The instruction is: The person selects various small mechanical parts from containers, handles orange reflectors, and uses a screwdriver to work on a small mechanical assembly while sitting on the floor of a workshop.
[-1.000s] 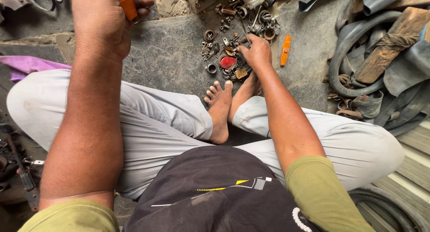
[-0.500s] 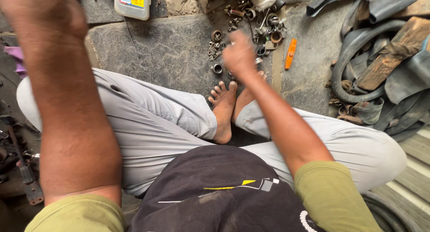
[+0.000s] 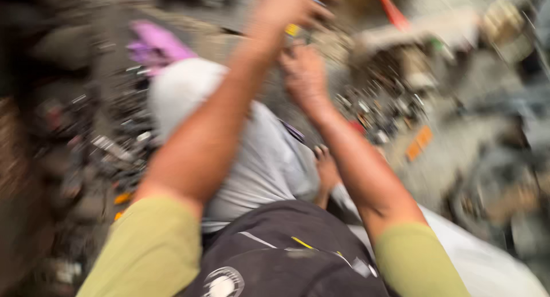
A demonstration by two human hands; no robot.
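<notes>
The view is heavily blurred by motion. My left hand [image 3: 292, 4] is raised at the top, its fingers curled around something small, with a yellow spot just below it. Close under it is my right hand [image 3: 305, 73], lifted above my left knee in grey trousers [image 3: 189, 85]. Whether the right hand's fingers hold anything is not visible. I sit cross-legged, and a bare foot [image 3: 327, 171] shows between my arms.
A purple cloth [image 3: 157, 45] lies beyond the knee. Several small metal parts [image 3: 378, 110] are scattered on the stone floor to the right, near an orange piece [image 3: 418, 143]. More dark metal parts [image 3: 109, 142] lie left. Dark rubber tubing [image 3: 487, 199] is at the right.
The camera has swung left and tilted. My right hand has left the pile of parts and risen up to meet my left hand, which is back in view.
</notes>
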